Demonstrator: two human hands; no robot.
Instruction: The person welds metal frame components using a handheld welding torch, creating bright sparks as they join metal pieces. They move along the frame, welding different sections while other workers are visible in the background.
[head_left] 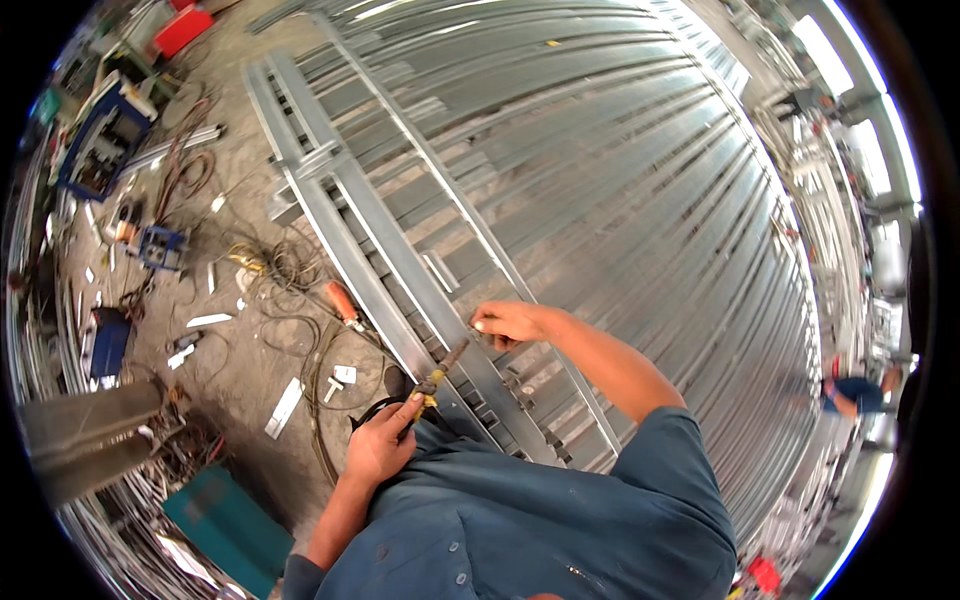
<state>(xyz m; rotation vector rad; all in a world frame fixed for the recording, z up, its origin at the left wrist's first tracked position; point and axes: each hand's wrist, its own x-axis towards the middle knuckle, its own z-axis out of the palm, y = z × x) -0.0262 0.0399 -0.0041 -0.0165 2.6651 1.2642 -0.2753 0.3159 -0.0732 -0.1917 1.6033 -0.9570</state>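
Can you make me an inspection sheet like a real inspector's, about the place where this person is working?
Surface: long grey metal beams lie side by side in front of the person, with many metal strips spread to the right.
Job's things: a partly yellow tool with a thin, dark tip.
Hands: left hand grips the tool; right hand is curled near its tip, and I can't tell if it holds anything.
Clutter: white scraps and an orange-handled tool on the floor.
Cables: tangled on the floor, left of the beams.
Surroundings: teal box at lower left; another person far right.
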